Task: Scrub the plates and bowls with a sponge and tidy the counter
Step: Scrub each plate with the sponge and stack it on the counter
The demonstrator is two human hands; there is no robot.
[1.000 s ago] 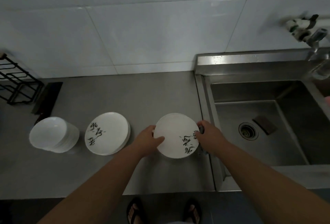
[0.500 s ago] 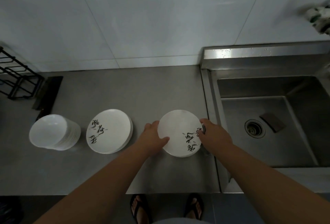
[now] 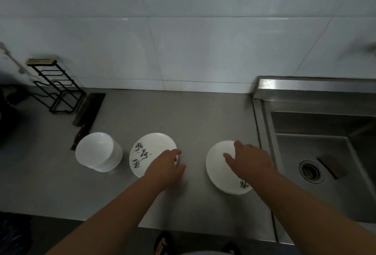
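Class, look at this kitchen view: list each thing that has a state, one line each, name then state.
bowl stack: nested, upright.
plate stack: stacked, face up.
single plate: flat on counter.
sponge: lying in sink, untouched.
cleaver: lying flat.
left hand: open, fingers at plate stack's rim.
right hand: open, resting on single plate.

One wide-angle camera, worn on the person's head, looked forward and steeply down from close above the counter point(image 3: 183, 116). The left hand point(image 3: 164, 165) and right hand point(image 3: 250, 159) sat near the middle of the frame. The tiled wall point(image 3: 183, 51) rose beyond the hands, and the sink point(image 3: 317, 122) lay right of the right hand.
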